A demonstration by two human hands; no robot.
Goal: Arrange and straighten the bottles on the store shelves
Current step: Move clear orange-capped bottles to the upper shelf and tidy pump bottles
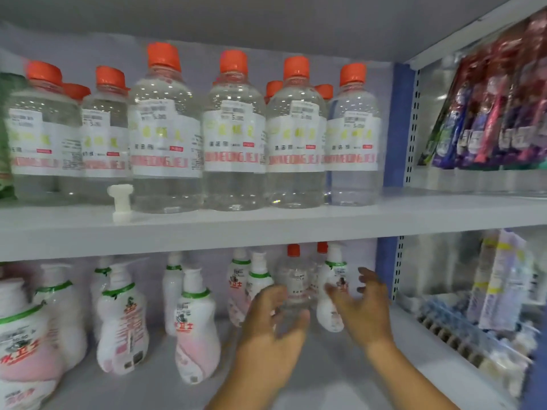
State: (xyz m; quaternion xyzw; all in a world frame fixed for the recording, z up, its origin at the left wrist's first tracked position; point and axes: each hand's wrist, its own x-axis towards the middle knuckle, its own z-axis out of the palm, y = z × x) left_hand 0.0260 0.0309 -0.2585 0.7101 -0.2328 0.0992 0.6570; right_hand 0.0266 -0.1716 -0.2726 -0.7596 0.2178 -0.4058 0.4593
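Left hand (270, 329) grips the small clear orange-capped bottle (293, 287); right hand (365, 309) hovers spread, holding nothing. White pump bottles (194, 327) crowd both sides. Big clear orange-capped bottles (233, 134) line the white upper shelf (266, 229).

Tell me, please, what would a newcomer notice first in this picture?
First, the row of clear bottles with orange caps on the upper shelf. Then, below, the left hand and right hand reach around a small clear bottle among white pump bottles.

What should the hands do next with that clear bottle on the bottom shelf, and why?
Probably close both hands on the clear bottle and steady it upright. The left hand curls round its front; the right hand is spread open beside it, and pump bottles crowd close.
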